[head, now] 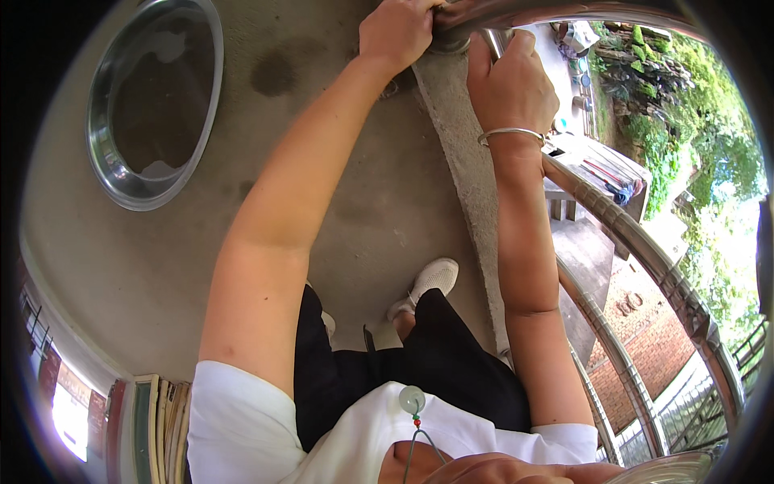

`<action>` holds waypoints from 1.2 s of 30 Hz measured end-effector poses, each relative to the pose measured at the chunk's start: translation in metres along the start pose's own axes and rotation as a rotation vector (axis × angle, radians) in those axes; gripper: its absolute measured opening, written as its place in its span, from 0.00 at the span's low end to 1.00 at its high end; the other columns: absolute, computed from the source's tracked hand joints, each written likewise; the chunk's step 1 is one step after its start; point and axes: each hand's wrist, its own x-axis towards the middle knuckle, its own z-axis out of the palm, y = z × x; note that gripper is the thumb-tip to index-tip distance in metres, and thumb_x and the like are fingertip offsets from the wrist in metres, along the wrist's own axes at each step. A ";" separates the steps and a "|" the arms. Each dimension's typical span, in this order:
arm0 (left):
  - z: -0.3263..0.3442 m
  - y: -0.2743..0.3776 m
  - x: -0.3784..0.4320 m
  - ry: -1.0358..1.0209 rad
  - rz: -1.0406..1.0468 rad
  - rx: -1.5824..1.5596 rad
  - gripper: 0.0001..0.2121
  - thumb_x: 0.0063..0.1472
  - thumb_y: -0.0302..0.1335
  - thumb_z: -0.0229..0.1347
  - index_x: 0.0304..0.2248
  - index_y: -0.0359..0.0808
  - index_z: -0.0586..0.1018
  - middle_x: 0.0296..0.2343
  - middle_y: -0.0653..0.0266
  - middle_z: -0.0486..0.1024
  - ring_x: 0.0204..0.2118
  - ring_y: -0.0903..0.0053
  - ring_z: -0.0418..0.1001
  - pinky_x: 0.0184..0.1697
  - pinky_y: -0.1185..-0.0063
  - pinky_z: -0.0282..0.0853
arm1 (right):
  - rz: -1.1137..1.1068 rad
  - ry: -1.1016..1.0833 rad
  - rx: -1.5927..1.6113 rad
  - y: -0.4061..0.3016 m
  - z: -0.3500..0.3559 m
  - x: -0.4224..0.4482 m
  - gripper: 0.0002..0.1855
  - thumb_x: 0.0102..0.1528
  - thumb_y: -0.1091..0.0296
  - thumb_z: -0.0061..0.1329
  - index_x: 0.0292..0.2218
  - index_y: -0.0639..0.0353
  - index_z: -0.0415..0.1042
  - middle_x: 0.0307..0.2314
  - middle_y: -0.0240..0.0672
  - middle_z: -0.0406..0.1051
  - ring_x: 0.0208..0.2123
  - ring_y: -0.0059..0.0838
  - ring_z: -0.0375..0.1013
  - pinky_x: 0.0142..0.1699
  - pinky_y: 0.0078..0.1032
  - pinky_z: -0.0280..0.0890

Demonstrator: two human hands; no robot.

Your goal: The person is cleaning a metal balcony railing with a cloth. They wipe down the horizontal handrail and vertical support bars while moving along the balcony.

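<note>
At the top edge, my left hand [396, 33] is curled with its fingertips on the end of a shiny metal pipe [544, 13]. The frame cuts off part of that hand, and whether it grips the pipe or something against it is unclear. Just to the right, my right hand [514, 88] is closed around a polished metal bar [497, 41], its thumb and fingers on either side. A silver bangle [513, 131] circles that wrist. Between the hands, a round metal base [450, 45] shows partly, beside the raised concrete edge [447, 115].
A large metal basin [217, 109] holding water stands on the concrete floor [351, 236] at left. Curved metal railings [623, 212] run along the right, with a lower yard and a brick surface [641, 320] beyond. Wooden boards [166, 423] stand at lower left.
</note>
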 end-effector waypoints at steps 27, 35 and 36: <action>0.001 0.021 -0.019 0.115 -0.184 0.131 0.09 0.59 0.28 0.44 0.34 0.42 0.76 0.30 0.58 0.72 0.36 0.65 0.72 0.39 0.70 0.69 | -0.083 0.074 -0.050 0.003 0.003 0.002 0.27 0.53 0.43 0.40 0.39 0.63 0.64 0.28 0.52 0.73 0.30 0.54 0.72 0.35 0.44 0.66; 0.017 0.019 -0.058 -0.023 -0.212 0.266 0.11 0.55 0.28 0.49 0.39 0.42 0.75 0.34 0.58 0.70 0.39 0.65 0.71 0.37 0.70 0.70 | -0.027 0.024 -0.010 -0.001 0.001 -0.001 0.29 0.53 0.43 0.40 0.40 0.64 0.64 0.29 0.52 0.73 0.32 0.53 0.73 0.38 0.43 0.66; 0.014 0.026 -0.064 -0.097 -0.218 0.257 0.11 0.56 0.30 0.49 0.39 0.43 0.75 0.35 0.60 0.70 0.39 0.66 0.71 0.37 0.70 0.70 | -0.026 0.021 0.014 0.001 0.000 -0.001 0.29 0.53 0.43 0.40 0.40 0.64 0.64 0.29 0.52 0.73 0.32 0.53 0.73 0.38 0.42 0.66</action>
